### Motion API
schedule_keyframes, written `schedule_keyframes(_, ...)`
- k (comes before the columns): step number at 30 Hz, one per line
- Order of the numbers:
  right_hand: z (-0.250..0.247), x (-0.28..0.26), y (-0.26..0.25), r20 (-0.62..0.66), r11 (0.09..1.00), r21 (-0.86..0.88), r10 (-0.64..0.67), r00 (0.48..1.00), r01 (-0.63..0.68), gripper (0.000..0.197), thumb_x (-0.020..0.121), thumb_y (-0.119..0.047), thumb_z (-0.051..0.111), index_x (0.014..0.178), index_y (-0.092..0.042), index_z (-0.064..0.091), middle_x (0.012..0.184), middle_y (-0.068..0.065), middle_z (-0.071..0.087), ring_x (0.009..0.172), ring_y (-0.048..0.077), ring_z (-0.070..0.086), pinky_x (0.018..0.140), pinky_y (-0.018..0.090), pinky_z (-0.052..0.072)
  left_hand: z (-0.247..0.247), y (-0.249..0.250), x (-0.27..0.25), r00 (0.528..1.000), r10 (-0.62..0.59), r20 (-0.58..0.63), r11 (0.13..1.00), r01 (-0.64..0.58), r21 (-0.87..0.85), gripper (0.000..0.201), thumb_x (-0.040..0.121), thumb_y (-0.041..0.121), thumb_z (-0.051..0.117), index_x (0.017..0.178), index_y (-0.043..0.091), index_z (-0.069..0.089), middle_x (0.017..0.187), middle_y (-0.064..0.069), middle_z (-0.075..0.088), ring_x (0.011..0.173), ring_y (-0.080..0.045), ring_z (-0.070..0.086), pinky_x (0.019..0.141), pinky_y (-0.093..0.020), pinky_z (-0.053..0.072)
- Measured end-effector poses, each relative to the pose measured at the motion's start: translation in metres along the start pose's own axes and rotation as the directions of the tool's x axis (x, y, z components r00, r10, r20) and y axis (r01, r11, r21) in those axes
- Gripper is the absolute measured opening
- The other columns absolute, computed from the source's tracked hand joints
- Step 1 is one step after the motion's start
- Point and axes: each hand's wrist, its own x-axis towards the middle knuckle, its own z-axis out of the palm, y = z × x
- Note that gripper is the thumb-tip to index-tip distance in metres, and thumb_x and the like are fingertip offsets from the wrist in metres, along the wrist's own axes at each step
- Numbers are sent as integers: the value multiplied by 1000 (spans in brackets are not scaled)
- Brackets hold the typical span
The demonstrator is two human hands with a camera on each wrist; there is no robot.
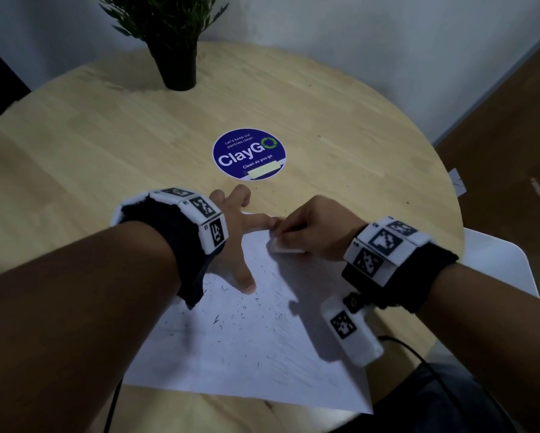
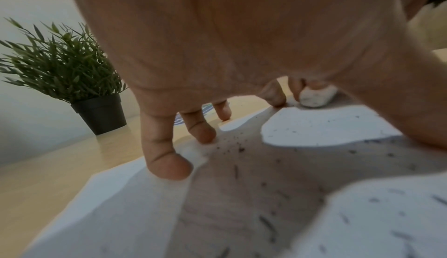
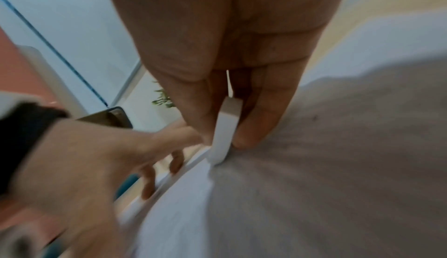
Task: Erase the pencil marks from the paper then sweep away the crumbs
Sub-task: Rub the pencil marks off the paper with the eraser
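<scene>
A white sheet of paper lies on the round wooden table, strewn with dark eraser crumbs and faint pencil marks. My left hand rests spread on the paper's far edge, fingers straight and pressing it down. My right hand pinches a white eraser against the paper near its far right corner, close to the left index finger. The right wrist view shows the eraser between thumb and fingers, its end on the sheet. The eraser also shows in the left wrist view.
A potted green plant in a black pot stands at the table's far side. A round blue sticker lies mid-table beyond the hands. A white chair stands at the right; a black cable runs off the near right edge.
</scene>
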Motion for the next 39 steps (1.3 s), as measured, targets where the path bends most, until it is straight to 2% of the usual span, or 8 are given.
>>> schedule_keyframes(3,-8,6,4,-122,995,30,97,988,-94,12,77,-31,72,87,-28,78,65,-16,65,62,-2,54,56,15,42,0,0,0,1000,-5,6,1000,5,3,110,52,73,72,140,64,8,139,5,11,126,-23,26,91,-39,38)
schedule_keyframes(8,4,-4,-6,31,998,-62,-25,999,27,16,78,-29,72,93,-27,78,57,-22,58,58,-6,52,55,7,38,0,-1,1,1000,-5,24,1000,6,-19,109,50,72,73,136,67,6,137,6,10,126,-24,26,89,-40,38)
schedule_keyframes(11,-7,3,2,-112,995,-1,94,989,-95,14,78,-28,72,90,-25,79,58,-15,62,57,0,53,54,14,41,1,-1,0,1000,-8,23,1000,9,-23,111,51,72,73,138,66,5,138,8,9,126,-25,25,96,-42,40)
schedule_keyframes(16,4,-6,-8,32,997,-81,0,999,2,17,80,-27,69,95,-27,77,62,-14,61,64,4,53,57,14,39,1,-2,1,1000,-2,25,999,3,-41,110,52,72,74,137,67,4,137,7,8,125,-23,25,98,-42,39)
schedule_keyframes(20,-4,-5,-3,-43,987,-159,-20,999,12,22,86,-24,62,102,-33,74,80,-8,66,75,9,56,61,19,42,3,-2,1,1000,-4,18,999,5,-45,110,50,73,74,138,66,8,137,8,8,126,-23,24,98,-43,39)
schedule_keyframes(24,8,-16,-3,-23,943,-287,-183,983,169,18,82,-16,57,91,-20,73,90,8,64,85,26,59,76,36,49,3,-4,1,1000,5,11,999,-5,-51,112,51,73,74,138,67,4,137,9,8,127,-23,24,99,-42,38)
schedule_keyframes(27,3,-11,4,-106,938,-332,-140,984,98,17,79,-15,55,85,-14,71,84,14,63,80,32,58,72,38,50,4,-3,1,1000,7,-3,998,-7,-55,112,51,72,74,137,68,2,137,7,9,125,-23,24,99,-41,37)
schedule_keyframes(39,5,-6,-10,-132,958,-288,-52,990,12,23,80,-27,60,64,-9,60,60,12,47,62,27,40,57,28,37,6,-4,1,1000,10,-14,997,-11,-71,111,50,72,74,137,67,5,137,6,10,125,-23,24,97,-40,38)
